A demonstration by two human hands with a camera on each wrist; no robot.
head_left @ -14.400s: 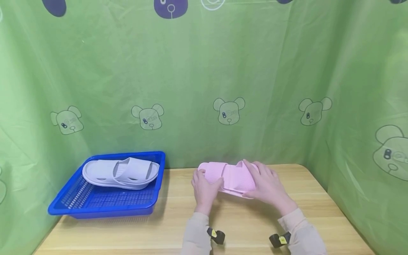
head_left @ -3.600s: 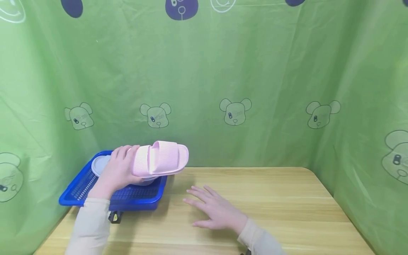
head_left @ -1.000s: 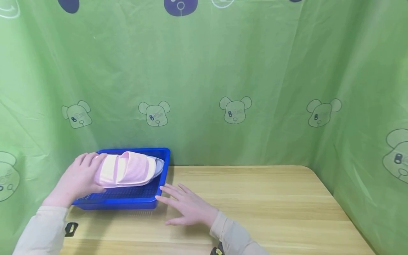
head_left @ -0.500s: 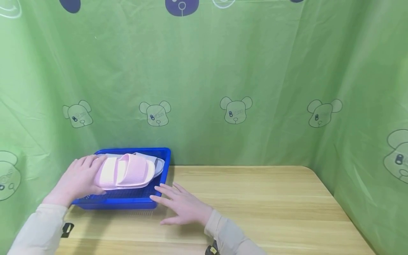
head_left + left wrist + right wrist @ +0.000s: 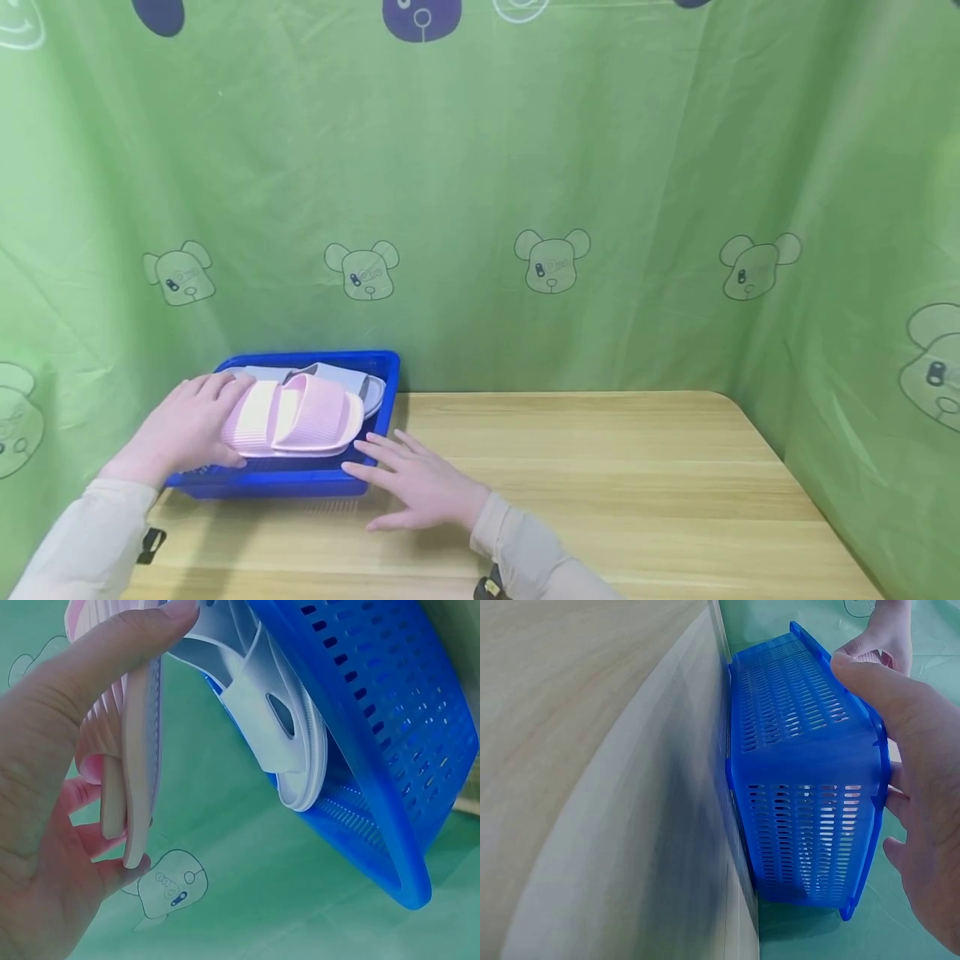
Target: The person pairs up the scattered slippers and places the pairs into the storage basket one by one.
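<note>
A pair of pink slippers [image 5: 311,417], one against the other, is in my left hand [image 5: 180,429]. Thumb and fingers grip the left end in the head view; the left wrist view shows the thumb [image 5: 112,652] across the soles. The slippers are over the front part of a blue basket [image 5: 270,483]; whether they touch its floor cannot be told. Behind them, pale grey slippers [image 5: 337,377] lie in the basket, partly covered. My right hand [image 5: 427,483], fingers spread, is at the basket's front right corner. Whether it touches the rim is unclear.
The basket stands at the left of a wooden table [image 5: 600,475], near its back edge. A green curtain [image 5: 480,167] printed with bear heads closes off the back and both sides. Dark wrist-camera mounts [image 5: 491,583] stick out by the sleeves.
Earlier both hands held the pink slippers on the table; my left hand then carried them left over the basket. Lately they moved lower and nearer, uncovering grey slippers; my right hand shifted left.
</note>
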